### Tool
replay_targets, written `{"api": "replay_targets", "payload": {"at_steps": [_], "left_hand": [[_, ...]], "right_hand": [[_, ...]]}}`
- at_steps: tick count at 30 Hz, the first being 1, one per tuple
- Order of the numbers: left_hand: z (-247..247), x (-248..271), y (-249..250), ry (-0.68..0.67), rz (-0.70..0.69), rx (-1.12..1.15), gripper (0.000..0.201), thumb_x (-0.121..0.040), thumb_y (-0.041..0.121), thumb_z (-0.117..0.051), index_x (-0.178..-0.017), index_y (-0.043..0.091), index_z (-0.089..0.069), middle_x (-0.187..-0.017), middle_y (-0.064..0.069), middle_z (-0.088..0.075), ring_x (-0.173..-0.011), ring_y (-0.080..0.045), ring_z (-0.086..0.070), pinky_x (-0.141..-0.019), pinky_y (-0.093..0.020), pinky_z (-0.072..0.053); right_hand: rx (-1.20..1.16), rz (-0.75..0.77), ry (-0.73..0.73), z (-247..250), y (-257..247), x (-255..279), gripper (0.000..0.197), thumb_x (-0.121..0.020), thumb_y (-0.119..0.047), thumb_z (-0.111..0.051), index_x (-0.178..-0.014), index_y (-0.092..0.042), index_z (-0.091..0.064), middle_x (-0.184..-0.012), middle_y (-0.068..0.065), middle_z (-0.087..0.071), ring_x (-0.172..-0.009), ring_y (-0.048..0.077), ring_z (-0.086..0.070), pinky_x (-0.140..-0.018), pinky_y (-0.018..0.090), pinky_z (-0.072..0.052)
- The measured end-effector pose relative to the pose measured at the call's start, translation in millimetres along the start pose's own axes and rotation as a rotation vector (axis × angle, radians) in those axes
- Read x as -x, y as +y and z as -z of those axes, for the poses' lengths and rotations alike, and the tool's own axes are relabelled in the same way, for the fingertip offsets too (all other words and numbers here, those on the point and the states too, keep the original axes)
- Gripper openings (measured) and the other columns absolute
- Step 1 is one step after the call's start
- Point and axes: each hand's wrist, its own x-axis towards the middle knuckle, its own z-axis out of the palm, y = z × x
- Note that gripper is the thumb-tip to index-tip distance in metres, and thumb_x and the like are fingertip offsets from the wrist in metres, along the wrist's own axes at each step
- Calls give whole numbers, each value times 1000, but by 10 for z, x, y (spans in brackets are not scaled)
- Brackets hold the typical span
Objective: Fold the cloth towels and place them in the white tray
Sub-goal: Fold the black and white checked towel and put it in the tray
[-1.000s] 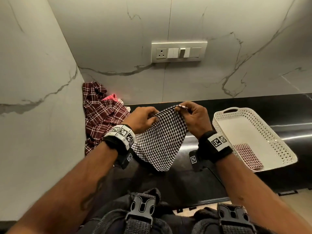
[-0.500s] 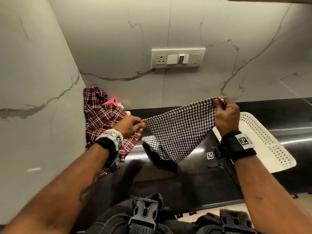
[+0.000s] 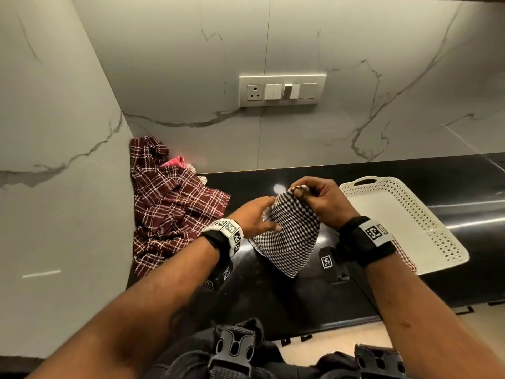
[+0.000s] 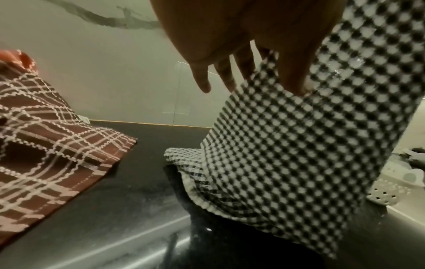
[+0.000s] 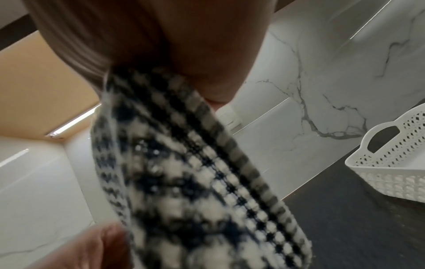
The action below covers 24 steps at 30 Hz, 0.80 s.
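A black-and-white checked towel (image 3: 289, 236) hangs doubled over above the black counter (image 3: 273, 302), its lower corner pointing down. My right hand (image 3: 300, 190) pinches its top edge with curled fingers. My left hand (image 3: 269, 216) holds the towel's left side, thumb (image 4: 296, 85) on the front and fingers behind. In the right wrist view the towel (image 5: 184, 182) droops from the pinch. The white perforated tray (image 3: 437, 236) sits at the right with a folded red checked towel (image 3: 405, 257) in its near corner, partly hidden by my right wrist.
A heap of maroon plaid towels (image 3: 169, 212) with a pink cloth (image 3: 173, 161) on top fills the left corner against the marble walls. A switch plate (image 3: 282, 90) is on the back wall. The counter's front edge (image 3: 328, 326) is close to my body.
Half a second ago my hands held the towel stretched wide; they have come together, and the towel now hangs doubled between them.
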Motion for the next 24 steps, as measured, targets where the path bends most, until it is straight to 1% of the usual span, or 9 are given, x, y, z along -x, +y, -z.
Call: {"api": "replay_targets", "payload": {"at_steps": [3, 5, 7, 9, 12, 15, 20, 22, 24], "left_hand": [[84, 34, -78, 23, 16, -49, 19, -88, 35, -71, -104, 25, -65, -101, 8, -68, -93, -9, -63, -90, -37, -53], [219, 111, -200, 21, 67, -78, 12, -90, 37, -69, -93, 26, -66, -90, 9, -67, -84, -8, -64, -83, -36, -56], [372, 200, -338, 26, 132, -112, 7, -90, 37, -68, -87, 31, -67, -90, 11, -68, -86, -8, -66, -85, -36, -56], [544, 261, -390, 45, 163, -183, 7, -93, 32, -67, -86, 34, -64, -92, 12, -68, -92, -10, -66, -88, -35, -54], [896, 227, -206, 127, 237, -329, 8, -98, 22, -57, -99, 21, -65, -97, 3, -66, -92, -17, -63, -87, -35, -51], [1418, 60, 144, 338, 299, -450, 12, -100, 12, -51, -102, 9, -62, -101, -10, -65, -84, -24, -59, -78, -37, -50], [2151, 25, 877, 772, 205, -509, 21, -93, 10, -50, -98, -3, -65, -99, -29, -67, -91, -42, -64, -76, -43, -48], [2305, 113, 1161, 947, 127, -462, 24, -90, 12, -50, -99, -1, -68, -100, -26, -69, -95, -40, -65, -82, -41, -48], [2360, 248, 1350, 1038, 83, -438, 23, -89, 14, -52, -102, 4, -69, -104, -21, -70, -99, -36, -64, -86, -36, -47]], "right_hand": [[3, -2, 116, 144, 73, 122, 19, -96, -3, -58, -98, -19, -69, -93, -2, -71, -92, 9, -66, -83, 21, -54], [-4, -20, 252, 245, 143, 231, 20, -96, -2, -58, -96, -19, -68, -91, -1, -70, -87, 2, -65, -78, 15, -52], [10, -49, 315, 307, 219, 329, 18, -96, -2, -58, -95, -16, -69, -90, -2, -70, -83, -1, -65, -74, 12, -51], [86, -90, 267, 349, 315, 333, 13, -96, -4, -59, -95, -13, -69, -89, -2, -70, -81, -1, -64, -73, 12, -50], [281, -105, 152, 480, 378, 45, 9, -94, -11, -64, -88, -14, -69, -82, -3, -69, -75, 5, -62, -70, 16, -47], [413, -60, 202, 711, 151, -474, 20, -94, -14, -63, -75, -10, -59, -67, 1, -57, -64, 14, -50, -59, 21, -38], [431, 110, 374, 1181, -695, -1130, 17, -90, -17, -62, -83, -4, -70, -72, 9, -65, -70, 19, -61, -67, 43, -54], [386, 169, 473, 1325, -989, -1182, 23, -87, -25, -58, -85, -5, -70, -75, 7, -65, -75, 15, -59, -68, 38, -52], [303, 210, 508, 1427, -1190, -1129, 24, -88, -23, -53, -85, -3, -67, -75, 3, -60, -65, 2, -55, -60, 22, -46]]}}
